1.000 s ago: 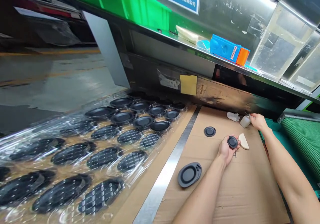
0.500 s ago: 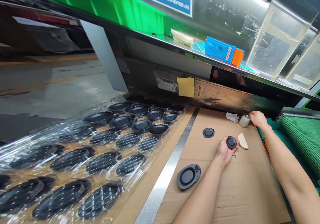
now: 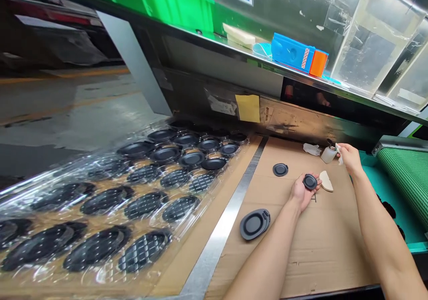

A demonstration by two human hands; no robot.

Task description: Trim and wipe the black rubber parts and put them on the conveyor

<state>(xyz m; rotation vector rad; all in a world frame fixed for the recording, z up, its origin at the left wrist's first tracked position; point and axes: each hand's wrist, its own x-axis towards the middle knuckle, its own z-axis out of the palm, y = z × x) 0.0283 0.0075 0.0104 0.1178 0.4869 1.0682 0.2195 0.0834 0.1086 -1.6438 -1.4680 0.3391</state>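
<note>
My left hand (image 3: 300, 194) holds a small black oval plastic part (image 3: 310, 182), its recessed face up, over the cardboard. In my right hand (image 3: 351, 158) a white cloth or tissue (image 3: 340, 154) is pinched, just right of a small whitish bottle (image 3: 328, 155) with a metal top. A dark piece, perhaps its lid, stands up at the top. Beside the left fingertips lies a cream half-round pad (image 3: 326, 181). Another black oval part (image 3: 280, 170) rests to the left. Nearer me, black oval parts (image 3: 253, 225) lie stacked, overlapping.
On the left, a clear plastic tray (image 3: 182, 235) holds many black oval parts. A crumpled white tissue (image 3: 311, 149) lies by the bottle. At right are a green conveyor belt (image 3: 406, 170) and a teal bin (image 3: 371, 188) with black parts. A shelf above carries a blue box (image 3: 290, 52).
My right hand has drawn slightly right from the bottle's top, and white cloth now shows in its fingers. The left hand keeps the black part. The camera view has shifted a little.
</note>
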